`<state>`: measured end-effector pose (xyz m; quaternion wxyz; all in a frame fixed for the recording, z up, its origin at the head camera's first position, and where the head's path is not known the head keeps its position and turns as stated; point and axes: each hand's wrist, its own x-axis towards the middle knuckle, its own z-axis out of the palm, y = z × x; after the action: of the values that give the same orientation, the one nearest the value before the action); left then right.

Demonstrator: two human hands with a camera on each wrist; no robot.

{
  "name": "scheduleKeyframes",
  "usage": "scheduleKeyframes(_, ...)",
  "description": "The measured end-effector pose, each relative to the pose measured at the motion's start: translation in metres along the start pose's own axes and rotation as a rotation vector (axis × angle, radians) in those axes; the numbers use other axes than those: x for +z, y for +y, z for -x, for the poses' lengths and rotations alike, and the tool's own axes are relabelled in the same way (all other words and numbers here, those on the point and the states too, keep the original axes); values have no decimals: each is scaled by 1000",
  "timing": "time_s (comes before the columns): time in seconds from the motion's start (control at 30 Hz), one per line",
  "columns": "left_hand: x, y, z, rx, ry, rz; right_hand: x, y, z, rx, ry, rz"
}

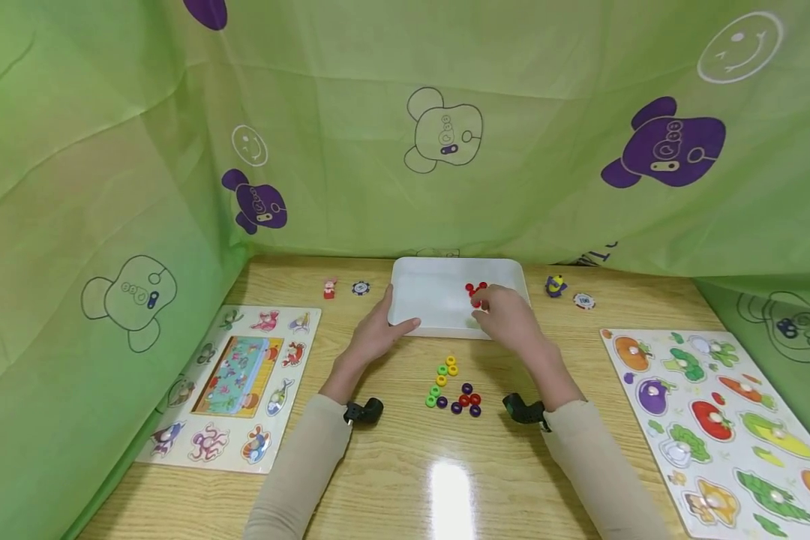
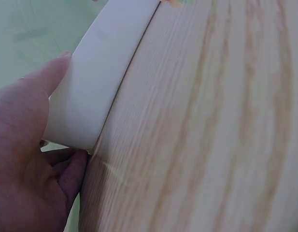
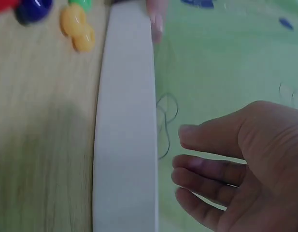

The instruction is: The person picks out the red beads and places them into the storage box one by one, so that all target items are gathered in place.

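Observation:
A shallow white tray (image 1: 439,331) lies toward the back of the wooden table. My left hand (image 1: 376,330) grips its front left corner; in the left wrist view the thumb (image 2: 57,72) reaches over the wall, fingers bent around the end. Several red rings (image 1: 476,304) lie in the right half of the tray. Over them is my right hand (image 1: 509,319), partly hiding that side. In the right wrist view its thumb and fingers (image 3: 206,174) stand apart above the tray, with nothing visible between them.
Yellow and green rings (image 1: 442,381) and purple and red rings (image 1: 467,400) lie in front of the tray. Puzzle boards stand left (image 1: 300,390) and right (image 1: 661,450). Behind are a pink figurine (image 1: 329,288), poker chips (image 1: 583,301) and a yellow-blue toy (image 1: 555,286). Green cloth surrounds the table.

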<state>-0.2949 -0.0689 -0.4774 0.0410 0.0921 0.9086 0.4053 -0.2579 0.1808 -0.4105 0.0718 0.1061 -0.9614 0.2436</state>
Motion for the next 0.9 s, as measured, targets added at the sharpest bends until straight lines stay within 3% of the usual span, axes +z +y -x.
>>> scheduleKeyframes(0.47, -1, 0, -1, -2, -1, -6, 1, -18, 56, -195, -257, -3)
scheduleKeyframes(0.7, 0, -1, -2, 1, -1, -10, 2, -20, 80, -305, -404, 62)
scheduleKeyframes(0.9, -1, 1, 1, -6, -6, -9, 8, -18, 86, -312, -422, 87)
